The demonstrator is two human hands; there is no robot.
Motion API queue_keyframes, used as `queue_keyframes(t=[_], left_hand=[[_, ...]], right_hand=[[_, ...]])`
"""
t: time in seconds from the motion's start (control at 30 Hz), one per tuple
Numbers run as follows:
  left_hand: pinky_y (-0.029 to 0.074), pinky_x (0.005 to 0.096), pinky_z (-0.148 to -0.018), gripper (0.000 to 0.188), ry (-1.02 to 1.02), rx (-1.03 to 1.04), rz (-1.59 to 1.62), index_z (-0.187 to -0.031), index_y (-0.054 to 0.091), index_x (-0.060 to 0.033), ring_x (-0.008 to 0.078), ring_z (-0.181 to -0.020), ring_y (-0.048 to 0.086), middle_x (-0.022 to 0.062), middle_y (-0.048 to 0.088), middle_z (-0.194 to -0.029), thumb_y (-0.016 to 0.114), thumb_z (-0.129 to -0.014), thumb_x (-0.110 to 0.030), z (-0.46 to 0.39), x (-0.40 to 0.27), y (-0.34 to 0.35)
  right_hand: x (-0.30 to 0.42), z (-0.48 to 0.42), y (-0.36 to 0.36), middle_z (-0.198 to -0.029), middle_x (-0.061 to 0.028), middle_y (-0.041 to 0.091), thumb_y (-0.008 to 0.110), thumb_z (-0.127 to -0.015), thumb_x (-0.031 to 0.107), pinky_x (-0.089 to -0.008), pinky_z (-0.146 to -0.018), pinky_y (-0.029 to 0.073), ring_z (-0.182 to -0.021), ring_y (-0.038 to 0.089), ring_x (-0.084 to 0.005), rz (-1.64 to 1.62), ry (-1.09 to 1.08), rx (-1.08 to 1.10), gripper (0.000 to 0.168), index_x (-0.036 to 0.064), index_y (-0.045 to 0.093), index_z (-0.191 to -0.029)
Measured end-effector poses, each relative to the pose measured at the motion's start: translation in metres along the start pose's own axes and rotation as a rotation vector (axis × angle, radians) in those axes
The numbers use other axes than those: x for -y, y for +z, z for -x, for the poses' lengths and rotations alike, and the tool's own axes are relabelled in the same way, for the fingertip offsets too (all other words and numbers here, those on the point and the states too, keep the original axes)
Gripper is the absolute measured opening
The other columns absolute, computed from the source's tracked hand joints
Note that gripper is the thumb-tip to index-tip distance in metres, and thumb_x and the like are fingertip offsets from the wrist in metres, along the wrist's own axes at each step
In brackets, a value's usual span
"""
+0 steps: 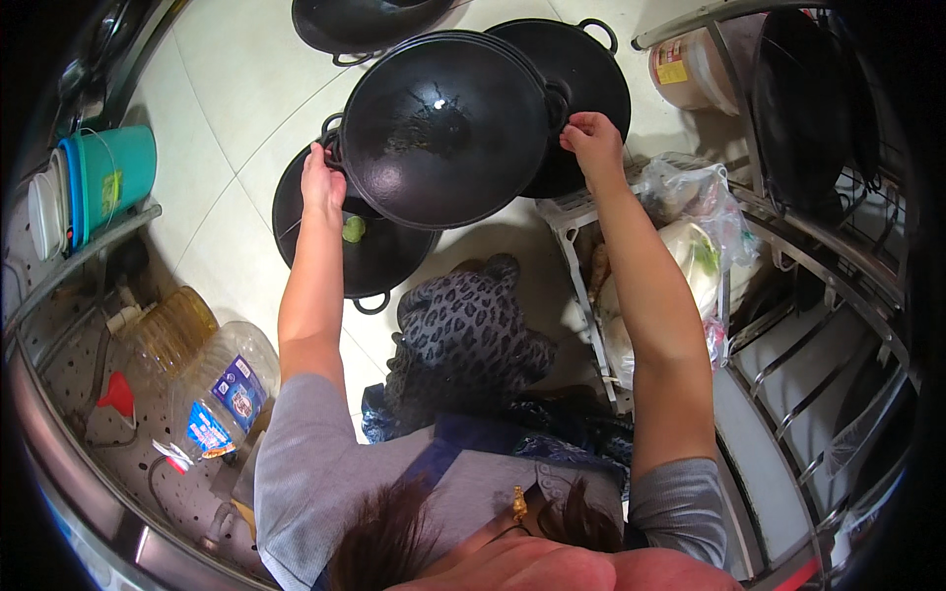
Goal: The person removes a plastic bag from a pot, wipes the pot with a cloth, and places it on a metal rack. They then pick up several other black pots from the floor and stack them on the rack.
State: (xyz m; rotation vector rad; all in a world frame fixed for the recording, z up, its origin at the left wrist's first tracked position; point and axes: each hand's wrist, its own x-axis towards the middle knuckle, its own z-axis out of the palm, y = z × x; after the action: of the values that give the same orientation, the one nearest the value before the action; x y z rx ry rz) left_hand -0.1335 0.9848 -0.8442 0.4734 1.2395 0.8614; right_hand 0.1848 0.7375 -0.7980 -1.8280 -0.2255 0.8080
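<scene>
Before me is a stack of black two-handled woks (443,140), with a wet, shiny patch at the centre of the top one. My left hand (324,181) is at the stack's left handles, fingers along the outside and thumb nearer me. At the right handles, my right hand (591,144) has its thumb and fingers drawn together; whether they close around a handle is hard to make out. Beneath the stack's left side a black wok (384,258) holds a small round green object (354,229). Another black wok (591,74) shows behind the stack's right side.
Farther off lies one more wok (369,22) on the tiled floor (214,111). To my right stand a crate (584,295) of bagged vegetables (687,258) and a metal rack (798,251). Left are plastic containers (118,177) and large clear bottles (229,391).
</scene>
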Motion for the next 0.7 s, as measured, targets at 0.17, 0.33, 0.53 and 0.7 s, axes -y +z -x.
queue_keyframes(t=[0.17, 0.33, 0.53, 0.7], left_hand=[[0.044, 0.0408, -0.084, 0.018, -0.016, 0.090, -0.078, -0.090, 0.051, -0.0084, 0.0214, -0.084, 0.053, 0.0062, 0.054, -0.086, 0.042, -0.096, -0.022, 0.004, 0.007, -0.010], [0.045, 0.0449, -0.077, 0.014, -0.140, 0.178, -0.140, -0.093, 0.050, -0.0136, 0.0217, -0.087, 0.052, 0.0034, 0.050, -0.088, 0.041, -0.096, -0.025, 0.023, 0.001, -0.013], [0.044, 0.0408, -0.071, 0.013, 0.002, 0.192, -0.245, -0.099, 0.057, -0.0105, 0.0161, -0.085, 0.052, 0.0019, 0.058, -0.097, 0.055, -0.089, -0.019, 0.020, -0.002, -0.012], [0.047, 0.0352, -0.075, 0.020, 0.009, 0.333, -0.255, -0.106, 0.054, -0.0035, 0.0189, -0.093, 0.055, 0.0083, 0.058, -0.104, 0.049, -0.093, -0.018, 0.064, -0.025, -0.006]], right_hand=[[-0.018, -0.013, 0.007, -0.107, -0.0168, 0.057, 0.067, -0.068, 0.001, -0.0327, -0.085, 0.046, -0.096, 0.057, -0.0214, 0.259, -0.274, -0.093, 0.053, -0.002, 0.047, -0.117], [-0.026, -0.020, 0.016, -0.105, -0.0122, 0.057, 0.068, -0.069, 0.004, -0.0320, -0.084, 0.045, -0.094, 0.055, -0.0201, -0.256, 0.078, 0.128, 0.054, -0.001, 0.046, -0.118], [-0.031, -0.020, 0.023, -0.088, -0.0082, 0.057, 0.067, -0.067, 0.004, -0.0310, -0.071, 0.046, -0.080, 0.056, -0.0179, -0.174, 0.098, -0.174, 0.032, 0.001, 0.053, -0.096], [-0.013, 0.002, 0.012, -0.077, -0.0087, 0.057, 0.063, -0.062, 0.000, -0.0317, -0.069, 0.045, -0.072, 0.054, -0.0203, 0.062, -0.070, -0.433, 0.021, 0.003, 0.054, -0.081]])
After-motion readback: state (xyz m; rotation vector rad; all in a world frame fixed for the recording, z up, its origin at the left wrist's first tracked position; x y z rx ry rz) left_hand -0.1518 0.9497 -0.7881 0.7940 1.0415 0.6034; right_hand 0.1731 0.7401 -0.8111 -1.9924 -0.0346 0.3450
